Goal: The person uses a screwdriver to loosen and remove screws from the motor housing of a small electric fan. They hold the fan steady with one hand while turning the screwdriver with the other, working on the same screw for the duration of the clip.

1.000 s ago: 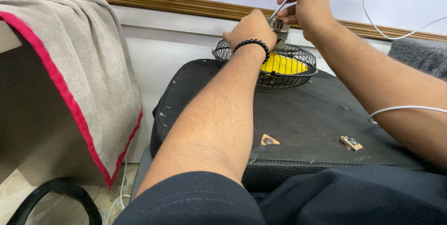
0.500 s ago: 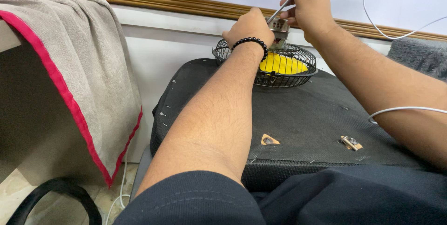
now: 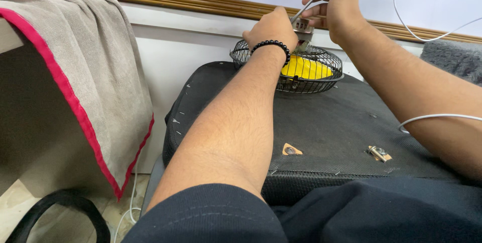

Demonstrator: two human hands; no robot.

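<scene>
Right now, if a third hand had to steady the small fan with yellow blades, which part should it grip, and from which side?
Probably the rim of the black wire cage, from the near right side. The small fan lies on the black cushion with that edge bare. The left hand already covers the far left, and the right hand works a screwdriver above the centre.

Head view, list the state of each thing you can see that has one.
Small black wire-cage fan with yellow blades: lying flat on black cushion.
Left hand: steadying the fan.
Right hand: grip closed on red-handled screwdriver.
Grey red-edged towel: draped, hanging.
</scene>
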